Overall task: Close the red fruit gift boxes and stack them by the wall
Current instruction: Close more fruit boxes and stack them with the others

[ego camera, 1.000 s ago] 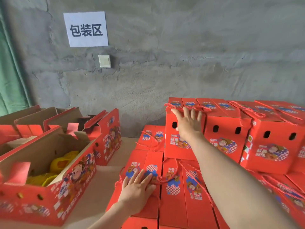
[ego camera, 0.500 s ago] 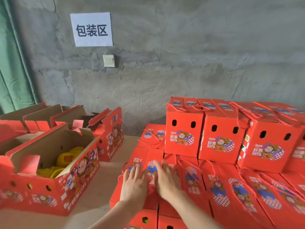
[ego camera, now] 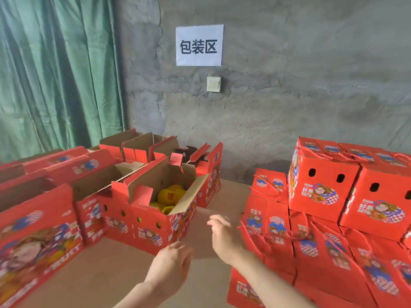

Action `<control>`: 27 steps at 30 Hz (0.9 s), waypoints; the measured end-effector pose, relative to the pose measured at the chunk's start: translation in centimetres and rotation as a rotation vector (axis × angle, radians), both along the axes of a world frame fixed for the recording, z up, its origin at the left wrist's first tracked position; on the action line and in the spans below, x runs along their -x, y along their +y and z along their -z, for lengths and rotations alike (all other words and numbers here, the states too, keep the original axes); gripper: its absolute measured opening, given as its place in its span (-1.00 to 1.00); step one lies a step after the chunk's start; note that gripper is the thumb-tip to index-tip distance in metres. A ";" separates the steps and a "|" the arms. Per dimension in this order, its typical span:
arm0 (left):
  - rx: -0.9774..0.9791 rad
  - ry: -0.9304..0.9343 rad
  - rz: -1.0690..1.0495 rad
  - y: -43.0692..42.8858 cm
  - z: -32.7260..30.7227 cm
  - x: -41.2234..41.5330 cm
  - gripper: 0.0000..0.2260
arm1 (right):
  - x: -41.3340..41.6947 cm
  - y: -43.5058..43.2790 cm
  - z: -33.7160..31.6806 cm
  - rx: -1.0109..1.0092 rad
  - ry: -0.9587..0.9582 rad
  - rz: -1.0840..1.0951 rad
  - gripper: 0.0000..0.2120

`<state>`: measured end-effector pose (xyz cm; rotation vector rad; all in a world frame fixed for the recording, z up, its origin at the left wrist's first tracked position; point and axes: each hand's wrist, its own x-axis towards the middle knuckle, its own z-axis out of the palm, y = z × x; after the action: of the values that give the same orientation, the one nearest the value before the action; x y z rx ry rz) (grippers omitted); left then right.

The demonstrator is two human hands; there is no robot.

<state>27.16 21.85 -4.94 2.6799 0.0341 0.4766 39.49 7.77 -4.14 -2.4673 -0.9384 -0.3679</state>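
Open box (ego camera: 155, 221) stands left of the closed stack (ego camera: 322, 245).

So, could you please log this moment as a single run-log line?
left hand: open, empty | right hand: open, empty | open box: flaps up | closed boxes: stacked at right

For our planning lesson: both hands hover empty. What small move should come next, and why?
Probably reach the left hand and right hand to the nearest open box and fold its flaps down: they stand up, yellow fruit shows inside, and both hands hold nothing.
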 end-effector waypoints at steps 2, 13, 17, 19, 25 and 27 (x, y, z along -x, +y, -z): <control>0.032 0.049 -0.076 3.3 0.3 1.8 -0.82 | 1.7 6.8 2.0 -0.030 0.084 -0.176 -0.63; 0.091 0.080 -0.215 15.3 0.2 5.7 -0.80 | -0.7 18.2 2.0 -0.042 0.362 0.113 -0.53; 0.062 0.143 -0.203 16.8 0.2 6.8 -0.80 | -1.1 18.0 2.9 -0.019 0.295 0.171 -0.51; 0.058 0.166 -0.189 17.3 0.3 7.5 -0.79 | -1.0 18.2 3.8 -0.019 0.260 0.174 -0.48; 0.023 0.152 -0.194 19.0 0.5 8.3 -0.77 | 0.3 20.2 3.4 0.069 0.146 0.389 -0.22; 0.035 0.125 -0.199 19.1 0.2 7.7 -0.76 | 1.4 21.7 3.5 0.095 0.154 0.323 -0.31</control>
<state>19.46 40.99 -5.13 2.6812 0.3452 0.3634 38.11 29.50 -7.60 -2.6940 -0.5047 -0.2377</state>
